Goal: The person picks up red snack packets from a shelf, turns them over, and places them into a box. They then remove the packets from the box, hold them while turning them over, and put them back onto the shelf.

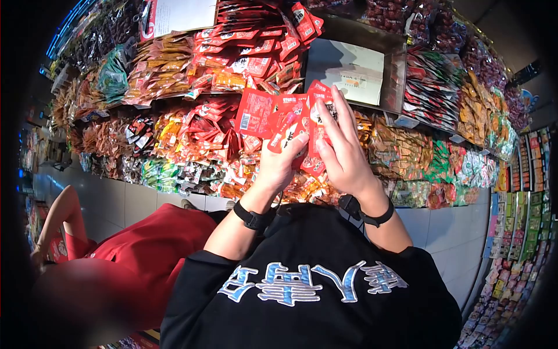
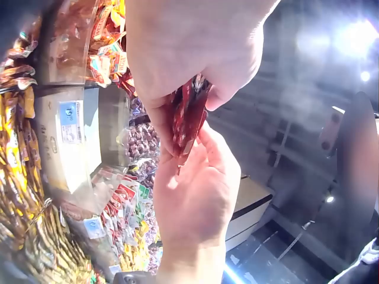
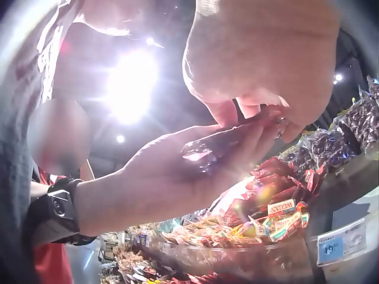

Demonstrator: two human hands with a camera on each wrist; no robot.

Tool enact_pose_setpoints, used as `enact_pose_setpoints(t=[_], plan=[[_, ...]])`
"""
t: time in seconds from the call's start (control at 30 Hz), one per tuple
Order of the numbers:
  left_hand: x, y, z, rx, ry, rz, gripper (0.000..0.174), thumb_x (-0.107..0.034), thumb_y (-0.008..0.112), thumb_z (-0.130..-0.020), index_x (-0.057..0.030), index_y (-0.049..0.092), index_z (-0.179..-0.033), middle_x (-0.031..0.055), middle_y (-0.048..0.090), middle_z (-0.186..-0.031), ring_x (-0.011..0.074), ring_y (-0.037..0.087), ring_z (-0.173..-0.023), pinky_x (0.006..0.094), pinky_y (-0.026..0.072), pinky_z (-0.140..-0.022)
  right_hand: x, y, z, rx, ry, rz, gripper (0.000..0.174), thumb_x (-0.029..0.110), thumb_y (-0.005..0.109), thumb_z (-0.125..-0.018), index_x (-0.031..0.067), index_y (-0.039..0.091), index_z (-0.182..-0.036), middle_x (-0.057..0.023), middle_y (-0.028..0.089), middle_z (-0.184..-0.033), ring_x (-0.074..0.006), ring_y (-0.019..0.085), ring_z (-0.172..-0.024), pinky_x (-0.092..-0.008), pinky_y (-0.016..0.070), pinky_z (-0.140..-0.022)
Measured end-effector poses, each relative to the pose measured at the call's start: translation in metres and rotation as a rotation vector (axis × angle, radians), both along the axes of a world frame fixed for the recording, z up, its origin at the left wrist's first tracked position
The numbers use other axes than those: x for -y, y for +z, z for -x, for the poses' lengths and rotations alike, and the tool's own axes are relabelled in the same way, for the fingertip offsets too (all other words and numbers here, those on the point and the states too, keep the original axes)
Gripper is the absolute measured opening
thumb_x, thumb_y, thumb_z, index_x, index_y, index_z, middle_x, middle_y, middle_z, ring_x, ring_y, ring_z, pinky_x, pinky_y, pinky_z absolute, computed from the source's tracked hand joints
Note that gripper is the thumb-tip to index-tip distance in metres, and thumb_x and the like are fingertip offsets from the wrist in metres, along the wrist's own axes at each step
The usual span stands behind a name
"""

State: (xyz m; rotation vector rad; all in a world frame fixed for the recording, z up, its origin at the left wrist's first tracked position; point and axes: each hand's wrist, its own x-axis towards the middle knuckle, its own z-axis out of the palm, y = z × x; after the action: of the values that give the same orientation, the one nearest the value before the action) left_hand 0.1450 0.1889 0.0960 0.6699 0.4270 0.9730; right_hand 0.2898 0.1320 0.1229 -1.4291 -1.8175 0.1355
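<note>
Several flat red snack packets are fanned out over the heaped candy display in the head view. My left hand grips them from below left, its thumb laid across the front. The right hand rests against the right-hand packets with its fingers long and straight. Seen edge-on in the left wrist view, the packets form a stack between both hands. There the right palm faces the camera, close under the packets' lower end. In the right wrist view, the right hand covers part of the stack.
A grey bin compartment holding a white sheet lies just beyond my hands. Piles of similar red packets stand behind them. A person in a red shirt is close on my left. A price tag hangs on the bin edge.
</note>
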Motion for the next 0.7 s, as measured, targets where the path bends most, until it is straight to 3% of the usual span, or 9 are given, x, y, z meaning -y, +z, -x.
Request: enact_pose_setpoints(t=[0.13,0.23,0.3,0.37,0.47,0.5,0.7], plan=[[-0.001,-0.01,0.004,0.031,-0.046,-0.03,0.042,0.0,0.066,-0.084,-0.0006,0.052,-0.123,0.0069,0.063,-0.109,0.0132,0.062,-0.094,0.027,0.0529,-0.078,0.006,0.011,0.007,-0.056,-0.024,-0.016,0.061,-0.001,0.059,-0.083,-0.0017,0.04,-0.141,-0.0247,0.022,-0.153,-0.0368,0.022,-0.143,-0.0437,0.0203,-0.115],[0.002,0.005,0.007,0.057,-0.046,-0.019,0.047,0.003,0.065,-0.083,0.0,0.049,-0.127,0.009,0.062,-0.113,0.0162,0.063,-0.098,0.0292,0.0535,-0.082,0.007,0.009,0.003,-0.266,0.014,-0.118,0.062,0.003,0.063,-0.08,0.0012,0.043,-0.139,-0.0265,0.025,-0.151,-0.0397,0.026,-0.141,-0.0444,0.0248,-0.114],[0.004,0.008,0.01,0.065,-0.041,-0.006,0.048,0.003,0.064,-0.083,0.0004,0.048,-0.128,0.01,0.061,-0.115,0.0178,0.063,-0.101,0.0311,0.0537,-0.085,0.007,0.005,0.002,-0.359,-0.1,-0.26,0.066,0.004,0.067,-0.079,-0.0028,0.041,-0.139,-0.024,0.031,-0.149,-0.0329,0.032,-0.139,-0.0423,0.0301,-0.111],[0.006,0.016,0.012,0.08,-0.047,-0.01,0.049,0.003,0.062,-0.083,0.0012,0.046,-0.129,0.0123,0.06,-0.117,0.0213,0.062,-0.106,0.0354,0.0534,-0.09,0.003,0.012,0.011,-0.662,-0.112,-0.325,0.061,0.006,0.067,-0.083,-0.0041,0.041,-0.137,-0.0202,0.041,-0.141,-0.0261,0.043,-0.131,-0.0388,0.036,-0.107],[0.007,0.019,0.012,0.081,-0.049,0.003,0.05,0.003,0.062,-0.082,0.0015,0.045,-0.129,0.0131,0.06,-0.118,0.0225,0.062,-0.106,0.0372,0.0538,-0.09,0.004,0.024,0.004,-1.109,0.167,0.117,0.053,0.008,0.067,-0.086,-0.0035,0.043,-0.132,-0.0136,0.053,-0.129,-0.0174,0.053,-0.117,-0.0331,0.0421,-0.1],[0.008,0.02,0.012,0.086,-0.048,0.009,0.049,0.003,0.062,-0.082,0.0015,0.046,-0.129,0.0131,0.06,-0.118,0.0224,0.062,-0.106,0.0372,0.0539,-0.09,0.006,0.027,0.009,-1.207,0.133,0.182,0.039,0.008,0.064,-0.089,-0.0018,0.05,-0.124,-0.0073,0.062,-0.115,-0.0111,0.059,-0.102,-0.0286,0.0464,-0.092],[0.01,0.018,0.012,0.098,-0.066,0.039,0.046,0.001,0.061,-0.083,0.0017,0.047,-0.127,0.0125,0.061,-0.116,0.0221,0.063,-0.104,0.0369,0.054,-0.089,0.005,0.017,0.007,-1.198,0.144,0.329,0.021,0.011,0.058,-0.093,-0.002,0.06,-0.11,-0.0037,0.066,-0.103,-0.007,0.061,-0.09,-0.0257,0.0494,-0.082]])
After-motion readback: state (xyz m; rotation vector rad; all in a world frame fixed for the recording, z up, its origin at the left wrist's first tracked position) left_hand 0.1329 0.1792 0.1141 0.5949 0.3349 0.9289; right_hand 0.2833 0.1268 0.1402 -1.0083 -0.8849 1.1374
